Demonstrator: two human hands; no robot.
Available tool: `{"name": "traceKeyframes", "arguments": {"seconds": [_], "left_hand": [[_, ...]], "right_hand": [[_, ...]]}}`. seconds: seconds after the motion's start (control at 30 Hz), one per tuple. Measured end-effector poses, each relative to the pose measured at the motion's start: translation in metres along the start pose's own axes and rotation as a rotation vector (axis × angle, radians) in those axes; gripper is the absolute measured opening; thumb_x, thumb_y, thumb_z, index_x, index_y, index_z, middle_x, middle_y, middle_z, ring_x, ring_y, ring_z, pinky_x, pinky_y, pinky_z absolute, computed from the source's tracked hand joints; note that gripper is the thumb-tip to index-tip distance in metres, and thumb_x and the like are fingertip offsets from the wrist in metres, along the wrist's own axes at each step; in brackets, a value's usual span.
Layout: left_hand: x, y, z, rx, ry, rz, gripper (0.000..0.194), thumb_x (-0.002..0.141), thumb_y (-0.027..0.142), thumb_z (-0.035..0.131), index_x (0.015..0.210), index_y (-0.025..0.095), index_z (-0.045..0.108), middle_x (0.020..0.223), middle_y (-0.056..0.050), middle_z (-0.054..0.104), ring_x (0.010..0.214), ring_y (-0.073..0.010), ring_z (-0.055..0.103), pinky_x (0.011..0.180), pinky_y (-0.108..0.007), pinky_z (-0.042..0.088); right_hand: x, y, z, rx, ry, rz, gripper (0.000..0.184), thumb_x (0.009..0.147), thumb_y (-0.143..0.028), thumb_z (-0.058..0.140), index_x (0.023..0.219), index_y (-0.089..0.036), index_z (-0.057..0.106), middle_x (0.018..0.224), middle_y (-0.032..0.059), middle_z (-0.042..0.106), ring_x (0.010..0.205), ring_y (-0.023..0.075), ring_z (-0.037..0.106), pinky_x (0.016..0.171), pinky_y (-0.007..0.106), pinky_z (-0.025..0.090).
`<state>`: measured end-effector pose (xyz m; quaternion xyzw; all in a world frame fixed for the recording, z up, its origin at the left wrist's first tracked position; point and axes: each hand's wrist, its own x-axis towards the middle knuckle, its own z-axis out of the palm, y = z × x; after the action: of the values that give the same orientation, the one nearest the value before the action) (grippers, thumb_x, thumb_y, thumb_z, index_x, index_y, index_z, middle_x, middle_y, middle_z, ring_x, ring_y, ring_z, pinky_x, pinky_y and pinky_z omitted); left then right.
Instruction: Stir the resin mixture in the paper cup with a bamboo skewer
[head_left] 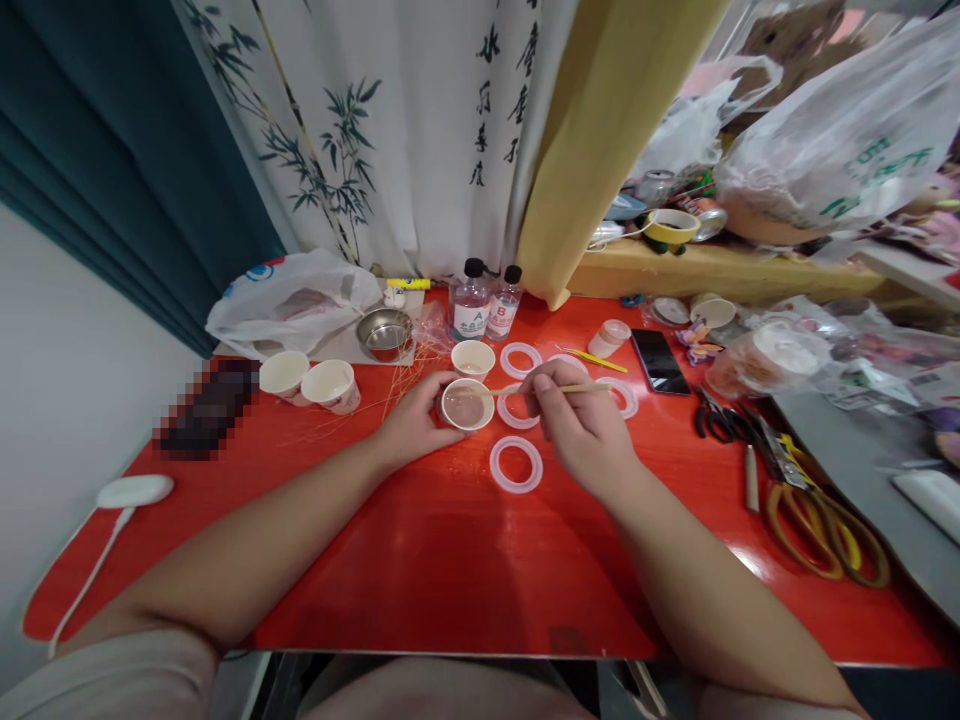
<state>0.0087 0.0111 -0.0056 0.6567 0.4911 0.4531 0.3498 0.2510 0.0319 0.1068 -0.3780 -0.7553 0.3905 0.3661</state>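
My left hand is wrapped round the side of a paper cup with a cloudy pinkish liquid in it. Pinched in my right hand is a thin wooden stick, whose far end reaches over the cup's rim to the liquid. Right behind this cup stands another paper cup. Several translucent ring molds lie around my right hand; the nearest ring mold sits in front of it. Two bottles with black caps stand at the back, one bottle marked A and one marked B.
Two paper cups and a metal bowl stand left, near a plastic bag. Yellow tweezers, a small jar, a phone and large scissors lie right on the red table.
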Motion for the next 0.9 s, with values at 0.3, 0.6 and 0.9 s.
{"name": "traceKeyframes", "arguments": {"seconds": [0.3, 0.6, 0.9], "left_hand": [[-0.0006, 0.0003, -0.0003, 0.025, 0.011, -0.008, 0.071, 0.072, 0.031, 0.091, 0.133, 0.026, 0.057, 0.132, -0.010, 0.072, 0.120, -0.0313, 0.071, 0.104, -0.050, 0.056], [0.0004, -0.0008, 0.0005, 0.003, 0.009, -0.009, 0.071, 0.072, 0.034, 0.092, 0.133, 0.025, 0.056, 0.134, -0.012, 0.071, 0.120, -0.0318, 0.071, 0.104, -0.051, 0.056], [-0.0015, -0.0015, 0.0010, 0.006, 0.022, -0.024, 0.073, 0.070, 0.028, 0.092, 0.135, 0.028, 0.058, 0.135, -0.010, 0.071, 0.123, -0.0326, 0.070, 0.106, -0.052, 0.056]], "right_hand": [[-0.0018, 0.0001, 0.0011, -0.003, -0.004, 0.002, 0.032, 0.109, -0.038, 0.047, 0.084, -0.022, 0.059, 0.073, 0.0007, 0.057, 0.065, 0.0161, 0.052, 0.063, 0.031, 0.040], [-0.0019, -0.0011, 0.0028, 0.042, 0.011, 0.051, 0.032, 0.109, -0.039, 0.046, 0.085, -0.022, 0.059, 0.070, -0.0007, 0.055, 0.059, 0.0144, 0.047, 0.057, 0.030, 0.037], [-0.0033, -0.0038, 0.0006, -0.015, 0.009, 0.001, 0.030, 0.109, -0.034, 0.046, 0.084, -0.022, 0.058, 0.072, 0.0003, 0.055, 0.064, 0.0160, 0.051, 0.061, 0.031, 0.039]]}}
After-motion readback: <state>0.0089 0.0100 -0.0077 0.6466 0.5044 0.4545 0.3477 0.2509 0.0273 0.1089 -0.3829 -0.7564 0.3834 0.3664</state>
